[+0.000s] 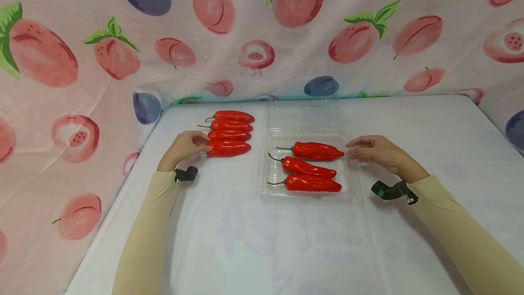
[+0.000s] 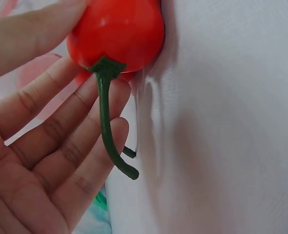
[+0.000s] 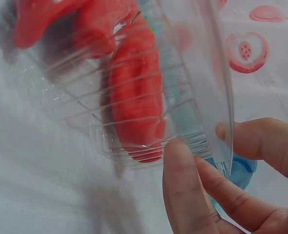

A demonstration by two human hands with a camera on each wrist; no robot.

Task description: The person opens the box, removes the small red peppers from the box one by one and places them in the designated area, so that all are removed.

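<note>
My left hand (image 1: 183, 148) is at the stem end of the nearest red pepper (image 1: 229, 148) in a row of several on the left. In the left wrist view the thumb lies on this pepper (image 2: 119, 34) with fingers behind it, and its curved green stem (image 2: 106, 122) hangs over the fingers. My right hand (image 1: 374, 153) pinches the right edge of a clear plastic clamshell box (image 1: 265, 167). The right wrist view shows thumb and fingers on either side of the box's rim (image 3: 230, 97). Three red peppers (image 1: 313, 183) lie side by side in the box, stems to the left.
The box's clear lid (image 1: 304, 115) lies folded back toward the rear. The other peppers of the row (image 1: 231, 125) lie behind the gripped one. A white cloth (image 1: 229, 249) covers the table, and a fruit-printed curtain (image 1: 245, 8) rises at the back and left.
</note>
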